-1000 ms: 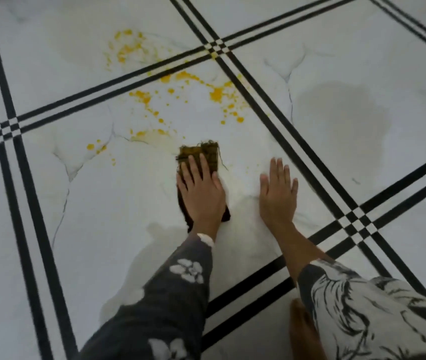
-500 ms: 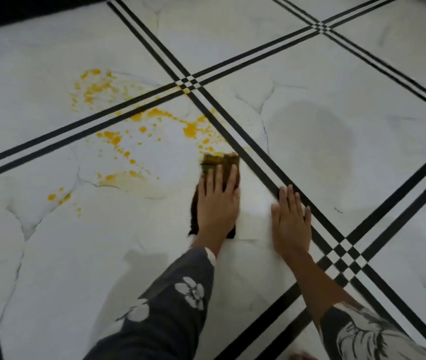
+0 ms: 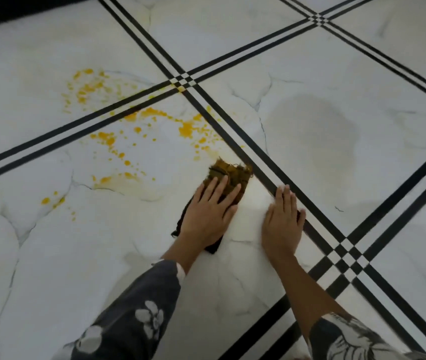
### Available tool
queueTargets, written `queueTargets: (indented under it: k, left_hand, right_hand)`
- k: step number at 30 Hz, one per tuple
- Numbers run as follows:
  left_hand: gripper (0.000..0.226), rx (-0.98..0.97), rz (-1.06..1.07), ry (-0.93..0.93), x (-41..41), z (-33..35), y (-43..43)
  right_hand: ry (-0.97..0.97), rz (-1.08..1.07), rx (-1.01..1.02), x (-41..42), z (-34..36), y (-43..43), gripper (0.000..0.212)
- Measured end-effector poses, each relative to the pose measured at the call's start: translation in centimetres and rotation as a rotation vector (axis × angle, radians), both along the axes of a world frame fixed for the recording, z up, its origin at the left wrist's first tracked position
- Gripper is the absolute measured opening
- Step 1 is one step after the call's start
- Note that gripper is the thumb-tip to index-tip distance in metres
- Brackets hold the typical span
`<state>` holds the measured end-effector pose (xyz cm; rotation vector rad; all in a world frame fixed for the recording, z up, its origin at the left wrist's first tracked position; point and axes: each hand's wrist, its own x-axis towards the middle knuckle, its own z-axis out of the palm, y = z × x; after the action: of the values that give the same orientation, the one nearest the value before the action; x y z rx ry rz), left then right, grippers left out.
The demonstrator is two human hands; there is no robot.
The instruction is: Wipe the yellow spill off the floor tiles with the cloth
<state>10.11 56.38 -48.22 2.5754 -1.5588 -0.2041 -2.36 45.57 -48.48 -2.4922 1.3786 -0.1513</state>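
Observation:
A dark cloth (image 3: 235,175), stained yellow-brown at its far end, lies flat on the white marble floor tile (image 3: 50,255). My left hand (image 3: 210,211) presses flat on top of it with fingers spread, covering most of the cloth. Yellow spill (image 3: 188,129) lies scattered in drops and blotches just beyond and to the left of the cloth, crossing a black double stripe onto the far tile, where more yellow spill (image 3: 87,88) sits. My right hand (image 3: 283,219) rests flat on the bare tile to the right of the cloth, holding nothing.
Black double stripes (image 3: 279,175) run diagonally across the floor and cross in checkered squares (image 3: 344,253). A dull damp patch (image 3: 313,136) marks the tile to the right. A dark edge (image 3: 11,11) bounds the floor at the top left.
My left hand has slid the cloth forward and to the right, up to the diagonal stripe near the spill's right edge. My right hand has followed alongside. The camera view has shifted.

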Motion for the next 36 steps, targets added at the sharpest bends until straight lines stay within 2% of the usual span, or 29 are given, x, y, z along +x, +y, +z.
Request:
queueTargets:
  k: [2, 6, 7, 11, 12, 15, 17, 20, 24, 25, 26, 29, 31, 32, 34, 36]
  left_hand:
    - [0.054, -0.047, 0.091, 0.002, 3.0, 0.1, 1.9]
    - [0.049, -0.078, 0.764, 0.046, 8.7, 0.2, 7.5]
    - [0.051, -0.075, 0.838, 0.043, 8.9, 0.4, 9.2]
    - [0.057, -0.029, 0.590, -0.020, 7.3, 0.6, 16.6]
    - [0.055, -0.017, 0.643, -0.007, 7.4, 0.5, 18.2]
    - [0.051, -0.011, 1.044, -0.008, 10.9, 0.3, 20.7]
    - [0.053, 0.004, 1.142, 0.003, 14.5, 0.2, 19.3]
    - [0.055, 0.037, 1.059, 0.019, 17.4, 0.0, 15.2]
    - [0.057, 0.029, 0.617, -0.067, 12.1, 0.1, 15.2]
    - [0.058, 0.023, 0.584, -0.053, 11.4, 0.1, 17.0]
    - [0.059, 0.010, 0.625, -0.033, 11.8, 0.1, 19.1]
    - [0.058, 0.005, 0.966, -0.042, 16.0, 0.2, 23.3]
    - [0.052, -0.002, 1.101, -0.017, 19.2, 0.2, 21.9]
    - [0.052, -0.002, 1.093, -0.006, 20.1, 0.3, 20.0]
    - [0.055, 0.011, 0.924, -0.031, 19.8, 0.2, 16.0]
    - [0.062, 0.037, 0.631, -0.051, 17.0, 0.4, 14.2]
  right_hand:
    - [-0.013, 0.051, -0.008, 1.8, 0.1, 2.1, 0.052]
    - [-0.064, 0.242, -0.024, 6.4, -0.1, 6.6, 0.053]
    - [-0.089, 0.280, -0.025, 7.5, -0.1, 7.4, 0.049]
    - [-0.083, 0.503, -0.044, 12.3, 0.5, 10.1, 0.047]
    - [-0.088, 0.548, -0.050, 13.4, 0.5, 10.4, 0.048]
    - [-0.082, 0.634, -0.076, 16.6, 0.4, 11.0, 0.048]
    - [-0.078, 0.654, -0.109, 17.8, -0.1, 11.4, 0.049]
    - [-0.104, 0.649, -0.155, 18.0, -1.0, 11.7, 0.052]
    - [-0.094, 0.650, -0.165, 18.0, -1.0, 11.6, 0.055]
    - [-0.092, 0.646, -0.155, 18.1, -1.0, 11.6, 0.055]
    - [-0.094, 0.641, -0.147, 18.0, -1.0, 11.6, 0.055]
    - [-0.099, 0.635, -0.149, 18.1, -1.2, 11.8, 0.055]
    - [-0.104, 0.634, -0.159, 18.1, -1.2, 11.8, 0.055]
    - [-0.112, 0.634, -0.161, 18.1, -1.2, 11.8, 0.055]
    - [-0.125, 0.630, -0.155, 18.1, -1.2, 11.8, 0.055]
    - [-0.125, 0.625, -0.150, 18.0, -1.2, 11.7, 0.056]
